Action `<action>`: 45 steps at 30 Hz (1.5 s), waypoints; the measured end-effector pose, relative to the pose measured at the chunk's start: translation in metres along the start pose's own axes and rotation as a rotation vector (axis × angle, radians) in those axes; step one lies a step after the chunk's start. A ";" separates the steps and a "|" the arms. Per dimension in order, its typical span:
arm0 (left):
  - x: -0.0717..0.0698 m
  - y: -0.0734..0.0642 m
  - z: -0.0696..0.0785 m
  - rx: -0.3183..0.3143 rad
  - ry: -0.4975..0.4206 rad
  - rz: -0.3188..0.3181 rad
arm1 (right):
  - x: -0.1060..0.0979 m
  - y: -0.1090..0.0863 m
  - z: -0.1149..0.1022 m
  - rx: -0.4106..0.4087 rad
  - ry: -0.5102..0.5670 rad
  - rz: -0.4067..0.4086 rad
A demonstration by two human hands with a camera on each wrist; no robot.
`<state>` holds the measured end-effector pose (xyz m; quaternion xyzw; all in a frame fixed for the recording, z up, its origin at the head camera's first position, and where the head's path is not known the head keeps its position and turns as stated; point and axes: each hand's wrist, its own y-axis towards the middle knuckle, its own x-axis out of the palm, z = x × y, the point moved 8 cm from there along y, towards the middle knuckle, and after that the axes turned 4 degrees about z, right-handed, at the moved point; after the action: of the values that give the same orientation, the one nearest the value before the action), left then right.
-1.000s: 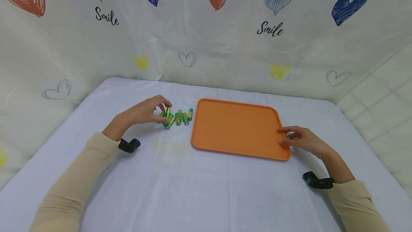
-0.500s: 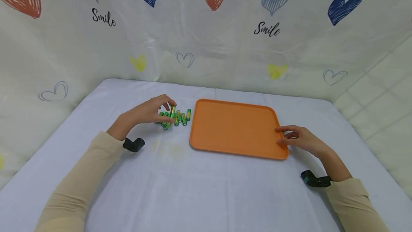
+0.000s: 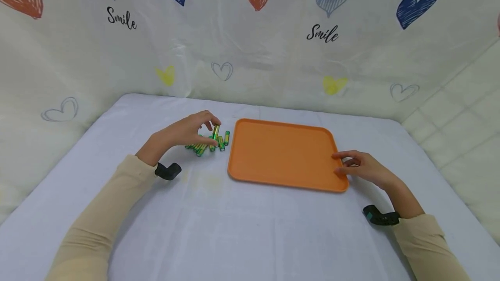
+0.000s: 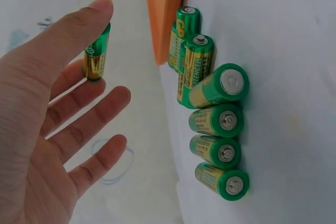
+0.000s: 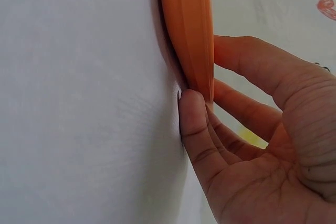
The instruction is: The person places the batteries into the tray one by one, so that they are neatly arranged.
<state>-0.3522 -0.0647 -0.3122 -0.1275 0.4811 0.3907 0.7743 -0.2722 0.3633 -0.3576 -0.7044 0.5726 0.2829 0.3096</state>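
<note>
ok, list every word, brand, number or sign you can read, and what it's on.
"Smile": heart-print backdrop, left part
"Smile": same backdrop, right of centre
"GP": green-topped battery nearest the tray
"EENCELL", start unclear: the battery in front of it
Battery in the left hand: print too small
Other batteries: fine print, unreadable
Tray: none visible

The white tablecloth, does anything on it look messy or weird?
Yes: the tablecloth has faint yellowish patches, nearer the person than the batteries. They look odd, maybe stains, because the surrounding cloth is plain white.
</note>
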 end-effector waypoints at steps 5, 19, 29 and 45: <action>0.001 0.005 0.004 -0.012 0.005 0.000 | -0.001 0.000 -0.001 0.017 -0.001 -0.003; 0.007 0.020 0.023 0.081 -0.007 0.012 | 0.000 -0.002 0.001 0.027 0.005 0.004; 0.020 0.039 0.031 0.124 -0.060 -0.004 | 0.000 -0.001 -0.002 -0.022 0.035 0.002; 0.033 0.056 0.049 0.173 -0.058 -0.020 | 0.001 0.000 0.001 -0.036 0.044 0.002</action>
<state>-0.3536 0.0160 -0.3054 -0.0532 0.4891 0.3436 0.7999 -0.2719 0.3635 -0.3585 -0.7154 0.5747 0.2781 0.2838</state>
